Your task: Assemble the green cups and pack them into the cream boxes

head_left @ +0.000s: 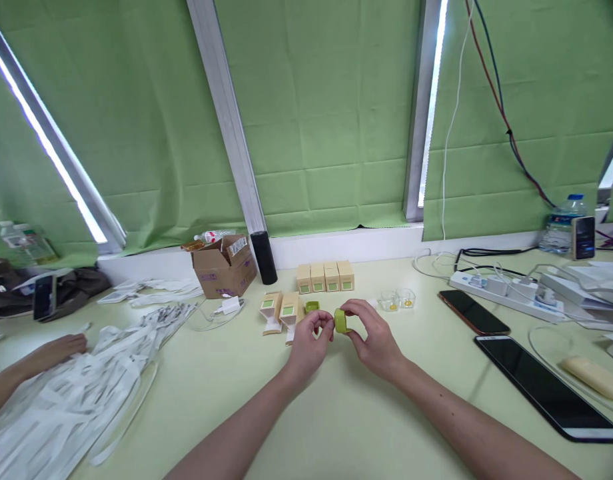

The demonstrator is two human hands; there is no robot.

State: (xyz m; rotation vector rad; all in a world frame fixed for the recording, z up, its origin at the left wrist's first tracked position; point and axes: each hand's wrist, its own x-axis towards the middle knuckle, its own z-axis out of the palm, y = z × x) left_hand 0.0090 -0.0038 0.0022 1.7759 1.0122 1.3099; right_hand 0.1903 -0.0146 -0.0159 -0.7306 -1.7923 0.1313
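Note:
Between thumb and fingers of my right hand point(374, 337) is a small green box-like piece point(341, 321), held up above the table. My left hand point(311, 339) is just to its left, fingertips pinched together close to the piece; whatever they hold, if anything, is too small to make out. Behind the left fingers lies a second green piece point(312, 306). Two small cardboard boxes point(289, 308) with green-windowed fronts and unfolded flaps lie to the left of it. Farther back stands a row of several similar closed boxes point(325, 277).
Two clear plastic cups point(397, 300) with yellow bits stand right of the boxes. A phone point(474, 312), a tablet point(549, 387) and a power strip point(506, 293) lie at right. Left are a carton point(224, 267), white straps point(101, 380) and another person's hand point(64, 350).

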